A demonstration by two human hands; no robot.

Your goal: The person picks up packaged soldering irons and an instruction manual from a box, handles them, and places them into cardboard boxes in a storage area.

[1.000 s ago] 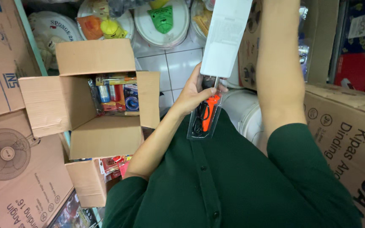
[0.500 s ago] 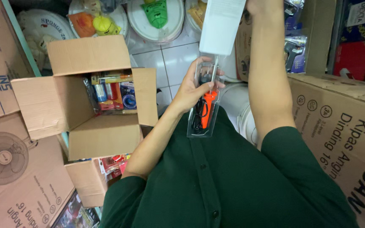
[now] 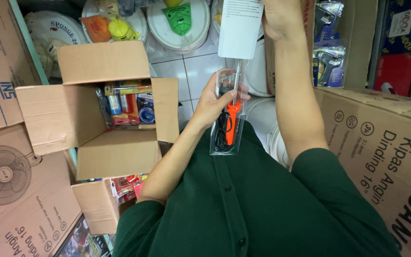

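Both hands grip one blister pack (image 3: 229, 119) at frame centre: left hand (image 3: 215, 102) steadies the plastic, right hand (image 3: 279, 19) pinches its card upright for viewing.

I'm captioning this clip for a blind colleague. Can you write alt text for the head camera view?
Seen from above, a person in a dark green shirt holds a clear blister pack containing an orange-handled tool, the left hand gripping its middle and the right hand its white card top. An open cardboard box of packaged goods stands to the left, among larger cartons.
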